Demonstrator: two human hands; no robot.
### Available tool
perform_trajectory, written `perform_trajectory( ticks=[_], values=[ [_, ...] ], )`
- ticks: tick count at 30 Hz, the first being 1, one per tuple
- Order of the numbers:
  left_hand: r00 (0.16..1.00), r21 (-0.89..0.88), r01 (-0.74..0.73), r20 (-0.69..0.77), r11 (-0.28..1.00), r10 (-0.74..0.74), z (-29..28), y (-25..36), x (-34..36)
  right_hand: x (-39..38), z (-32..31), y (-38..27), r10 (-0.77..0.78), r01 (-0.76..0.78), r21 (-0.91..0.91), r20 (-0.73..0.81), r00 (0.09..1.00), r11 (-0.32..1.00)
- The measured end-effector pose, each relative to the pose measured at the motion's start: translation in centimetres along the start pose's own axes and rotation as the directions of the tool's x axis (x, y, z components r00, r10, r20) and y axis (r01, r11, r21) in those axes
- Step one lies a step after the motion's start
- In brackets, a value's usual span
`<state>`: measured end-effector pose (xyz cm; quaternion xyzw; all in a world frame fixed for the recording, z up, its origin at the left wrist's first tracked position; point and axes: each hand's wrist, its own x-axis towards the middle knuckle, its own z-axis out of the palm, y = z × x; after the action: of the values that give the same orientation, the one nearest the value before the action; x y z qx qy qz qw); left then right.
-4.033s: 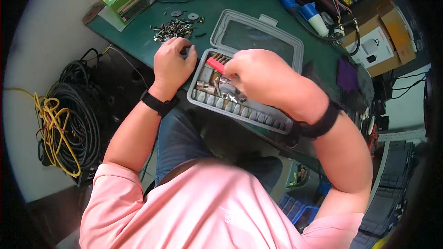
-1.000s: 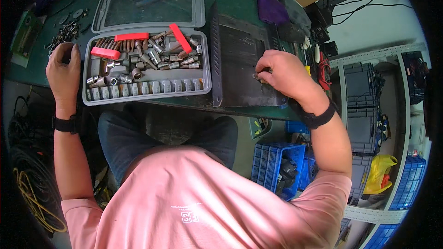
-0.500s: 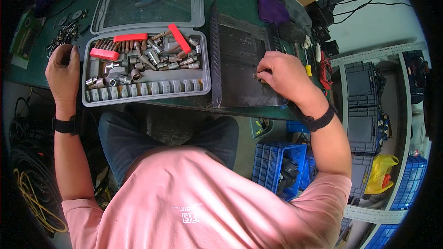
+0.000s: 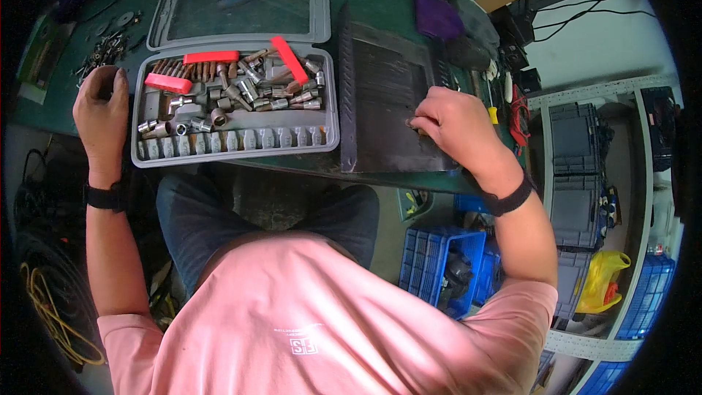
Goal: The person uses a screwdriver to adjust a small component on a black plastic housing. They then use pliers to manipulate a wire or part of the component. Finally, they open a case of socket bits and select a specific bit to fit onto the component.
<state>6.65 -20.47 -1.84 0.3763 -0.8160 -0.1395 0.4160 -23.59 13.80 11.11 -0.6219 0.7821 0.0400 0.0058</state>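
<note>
My right hand [image 4: 457,123] is over the dark metal tray [image 4: 387,51], its thumb and fingers pinched together. Something tiny shows at its fingertips, too small to name. To the left, my left hand [image 4: 101,121] is curled closed at the bench edge, beside an open grey socket case [image 4: 333,113]; whatever its fingers may hold is hidden. Loose sockets [image 4: 247,89] and bits fill the case, some of them rusty. Three red bit holders [image 4: 289,60] lie among them. Along the case's near side runs a row of moulded slots [image 4: 227,140].
Behind my left hand lies a heap of screws [image 4: 106,51] with washers. A purple cloth [image 4: 437,16], a yellow-handled tool [image 4: 492,114] and red cable-like items [image 4: 519,121] lie to the right. Blue crates [image 4: 423,260] stand below the bench; a shelf [image 4: 545,153] holds grey bins.
The case and tray appear slightly further right in the picture. My right hand keeps its pinch over the tray, and my left hand stays nearly in place.
</note>
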Motion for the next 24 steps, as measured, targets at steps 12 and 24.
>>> perform_trajectory(
  ticks=[12,24],
  values=[
    [0.999,-0.03,-0.021,-0.044,0.999,0.02,0.19,0.38,0.26,0.23,-0.3,0.29,-0.037,0.032,0.094,0.054,0.998,0.995],
    [0.999,-0.064,0.025,-0.019,0.998,-0.026,0.24,0.27,0.22,0.32,-0.22,-0.16,0.049,-0.05,0.079,0.025,0.998,0.996]
  ],
)
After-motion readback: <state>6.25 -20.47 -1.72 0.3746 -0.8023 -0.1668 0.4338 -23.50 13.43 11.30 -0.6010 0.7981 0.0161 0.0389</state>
